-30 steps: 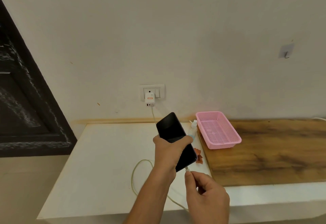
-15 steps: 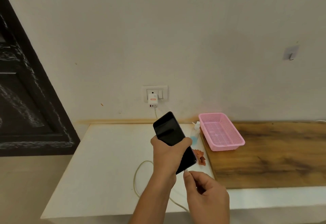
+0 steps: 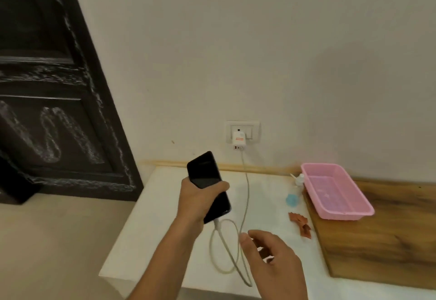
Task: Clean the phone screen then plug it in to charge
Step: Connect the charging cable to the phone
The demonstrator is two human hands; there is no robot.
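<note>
The dark panelled door (image 3: 47,111) fills far more of the left side than half a second ago, and the wall socket (image 3: 253,129) now sits right of centre. Below the socket the white table (image 3: 165,229) runs toward the viewer. Its near edge and near left corner are in view, and a broad stretch of its top, below and left of the socket, lies open. Below and right of the socket a wooden board (image 3: 377,240) covers the table, and the pink basket (image 3: 349,216) stands at the board's far left corner. The left hand (image 3: 198,200) grasps the phone (image 3: 205,172) below and left of the socket, above the table, with its dark screen tilted up. The right hand (image 3: 271,255), which pinched the plug at the phone's lower end before, has let go. It hangs below the socket over the table's near edge, fingers loosely curled and holding nothing. The charging cable (image 3: 246,196) drops from the socket, loops on the table and passes close by the right thumb; I cannot tell whether they touch. Its plug (image 3: 216,224) is now seated in the phone. A small spray bottle (image 3: 295,193) and a reddish cloth (image 3: 300,224) lie below and right of the socket, just left of the board's edge. The charger adapter (image 3: 238,138) sits in the socket.
</note>
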